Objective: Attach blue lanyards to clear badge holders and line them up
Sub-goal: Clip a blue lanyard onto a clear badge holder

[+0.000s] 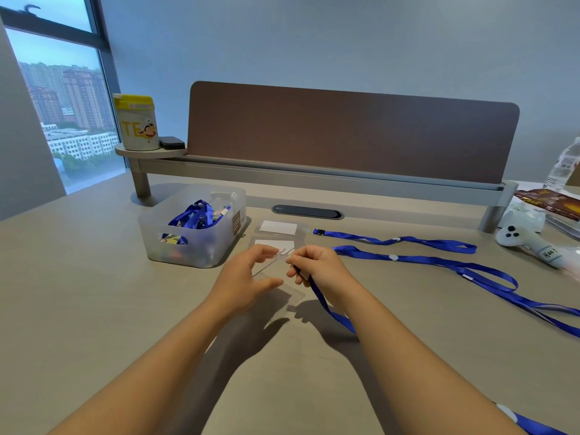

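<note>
My left hand (248, 277) grips a clear badge holder (276, 279) lifted just above the desk. My right hand (317, 266) pinches the clip end of a blue lanyard (332, 312) at the holder's top edge; its strap trails down and to the right past my forearm. Two more clear holders with white cards lie behind my hands, one (277, 227) farther and one (274, 244) nearer. Beside each of them a blue lanyard stretches to the right, the far one (395, 240) and the near one (439, 262).
A translucent bin (188, 246) with several blue lanyards and holders stands at the left. A brown desk divider (351, 136) runs along the back, with a yellow-lidded can (136, 122) on its shelf. A white plush toy (527, 241), snack packets and a water bottle sit at the right.
</note>
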`<state>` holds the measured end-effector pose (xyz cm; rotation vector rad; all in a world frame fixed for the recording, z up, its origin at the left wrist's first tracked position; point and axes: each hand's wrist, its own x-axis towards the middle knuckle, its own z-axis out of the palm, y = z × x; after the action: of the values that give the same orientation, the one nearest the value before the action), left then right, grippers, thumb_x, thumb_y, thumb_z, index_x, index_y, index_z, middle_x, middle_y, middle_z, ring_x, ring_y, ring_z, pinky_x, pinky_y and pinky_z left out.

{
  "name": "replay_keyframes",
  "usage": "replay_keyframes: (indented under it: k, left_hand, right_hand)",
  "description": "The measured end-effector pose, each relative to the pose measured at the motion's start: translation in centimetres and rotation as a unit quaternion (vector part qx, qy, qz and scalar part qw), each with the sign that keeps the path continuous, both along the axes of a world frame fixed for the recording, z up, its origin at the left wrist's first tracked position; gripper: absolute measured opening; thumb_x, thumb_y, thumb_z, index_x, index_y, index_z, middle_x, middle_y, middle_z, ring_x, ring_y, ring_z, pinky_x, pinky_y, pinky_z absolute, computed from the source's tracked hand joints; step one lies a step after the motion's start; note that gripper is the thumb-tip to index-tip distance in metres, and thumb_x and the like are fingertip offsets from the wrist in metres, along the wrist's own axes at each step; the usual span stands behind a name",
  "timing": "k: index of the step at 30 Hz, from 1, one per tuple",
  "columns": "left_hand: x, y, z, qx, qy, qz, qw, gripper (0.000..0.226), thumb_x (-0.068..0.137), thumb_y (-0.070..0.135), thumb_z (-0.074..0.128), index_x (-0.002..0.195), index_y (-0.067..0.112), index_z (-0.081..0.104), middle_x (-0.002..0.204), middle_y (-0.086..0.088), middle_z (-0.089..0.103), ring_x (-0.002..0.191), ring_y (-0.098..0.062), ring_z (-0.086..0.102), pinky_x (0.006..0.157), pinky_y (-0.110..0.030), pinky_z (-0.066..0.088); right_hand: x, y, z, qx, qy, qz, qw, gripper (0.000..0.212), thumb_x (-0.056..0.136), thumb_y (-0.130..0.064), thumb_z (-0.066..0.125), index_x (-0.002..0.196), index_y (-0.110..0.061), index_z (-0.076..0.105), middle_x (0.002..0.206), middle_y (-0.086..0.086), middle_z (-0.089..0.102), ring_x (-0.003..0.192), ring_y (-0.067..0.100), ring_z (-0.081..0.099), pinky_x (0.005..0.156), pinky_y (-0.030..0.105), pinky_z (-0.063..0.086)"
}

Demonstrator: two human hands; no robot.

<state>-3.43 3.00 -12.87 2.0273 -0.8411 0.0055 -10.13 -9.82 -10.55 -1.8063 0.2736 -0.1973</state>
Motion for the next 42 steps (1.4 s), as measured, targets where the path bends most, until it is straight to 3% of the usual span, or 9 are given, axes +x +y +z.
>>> replay_keyframes:
  k: [8,14,19,23,27,32,35,39,42]
  left_hand:
    - [0.6,-0.2,-0.7,-0.032,-0.159,0.063,0.985,0.013,0.077,0.008,0.064,0.089,0.002,0.065,0.090,-0.019,0.071,0.079,-0.027,0.061,0.073,-0.031,0.048]
    - [1.1,-0.7,-1.1,0.044,-0.277,0.094,0.955,0.012,0.066,0.006,0.074,0.076,0.004,0.069,0.069,-0.017,0.073,0.058,-0.032,0.065,0.053,-0.025,0.043]
    - [1.1,-0.8,-0.5,0.003,-0.234,0.123,0.964,0.011,0.074,0.007,0.067,0.084,0.003,0.067,0.079,-0.019,0.073,0.069,-0.033,0.065,0.062,-0.030,0.048]
    - [1.3,-0.8,-0.3,0.010,-0.199,0.135,0.971,0.015,0.082,0.012,0.058,0.093,0.004,0.065,0.094,-0.018,0.071,0.084,-0.031,0.062,0.071,-0.036,0.051]
    - [0.8,-0.5,-1.5,0.031,-0.165,0.134,0.977,0.022,0.086,0.011,0.051,0.106,0.007,0.060,0.110,-0.015,0.066,0.098,-0.028,0.059,0.081,-0.032,0.047]
    - [0.9,-0.4,-1.3,0.042,-0.142,0.132,0.980,0.026,0.087,0.010,0.048,0.111,0.009,0.057,0.115,-0.014,0.063,0.102,-0.026,0.057,0.088,-0.033,0.048]
    - [1.1,-0.3,-0.7,0.038,-0.129,0.139,0.981,0.025,0.087,0.012,0.048,0.111,0.007,0.056,0.112,-0.015,0.064,0.100,-0.027,0.057,0.084,-0.033,0.049]
    - [1.2,0.0,-0.3,0.041,-0.118,0.147,0.981,0.024,0.088,0.011,0.047,0.109,0.005,0.056,0.110,-0.017,0.064,0.097,-0.028,0.057,0.080,-0.030,0.047]
    - [0.9,0.0,-0.5,0.054,-0.124,0.132,0.982,0.023,0.088,0.009,0.046,0.109,0.006,0.056,0.107,-0.017,0.064,0.095,-0.026,0.056,0.077,-0.028,0.044]
  right_hand:
    - [0.4,-0.5,0.0,-0.036,0.040,-0.023,0.998,0.019,0.090,-0.013,0.053,0.071,-0.013,0.058,0.065,0.000,0.051,0.058,0.008,0.043,0.055,0.017,0.037]
    - [1.6,-0.1,-0.4,-0.218,0.023,-0.046,0.975,0.005,0.088,-0.011,0.055,0.083,-0.011,0.055,0.068,-0.006,0.046,0.066,0.007,0.045,0.062,0.019,0.039]
    - [1.8,-0.4,-1.0,-0.236,0.065,-0.011,0.969,0.015,0.087,-0.008,0.055,0.073,-0.014,0.054,0.081,0.002,0.052,0.070,0.009,0.048,0.060,0.016,0.040]
    - [2.0,-0.9,-1.5,-0.237,0.013,-0.068,0.969,0.020,0.092,-0.014,0.048,0.104,-0.002,0.058,0.088,0.001,0.050,0.074,0.009,0.046,0.060,0.014,0.037]
    - [2.4,-1.2,-0.6,-0.075,-0.028,-0.148,0.986,0.025,0.096,-0.014,0.038,0.117,-0.005,0.049,0.094,0.004,0.048,0.068,0.006,0.042,0.055,0.014,0.038]
    - [3.3,-0.7,1.4,0.094,-0.108,-0.180,0.973,0.008,0.096,-0.009,0.038,0.101,-0.011,0.044,0.088,0.003,0.059,0.081,0.012,0.057,0.086,0.028,0.049]
    - [4.1,-0.7,2.7,0.079,-0.130,-0.189,0.970,0.005,0.097,-0.012,0.037,0.100,-0.015,0.040,0.102,0.003,0.063,0.093,0.014,0.055,0.071,0.021,0.049]
    - [3.3,-1.7,1.8,0.009,-0.116,-0.193,0.974,0.009,0.096,-0.013,0.039,0.088,-0.017,0.042,0.114,0.006,0.065,0.068,0.007,0.050,0.053,0.012,0.042]
    - [1.7,-2.4,0.1,-0.089,-0.076,-0.166,0.979,0.021,0.093,-0.011,0.045,0.075,-0.022,0.044,0.110,0.012,0.064,0.078,0.016,0.057,0.059,0.016,0.044]
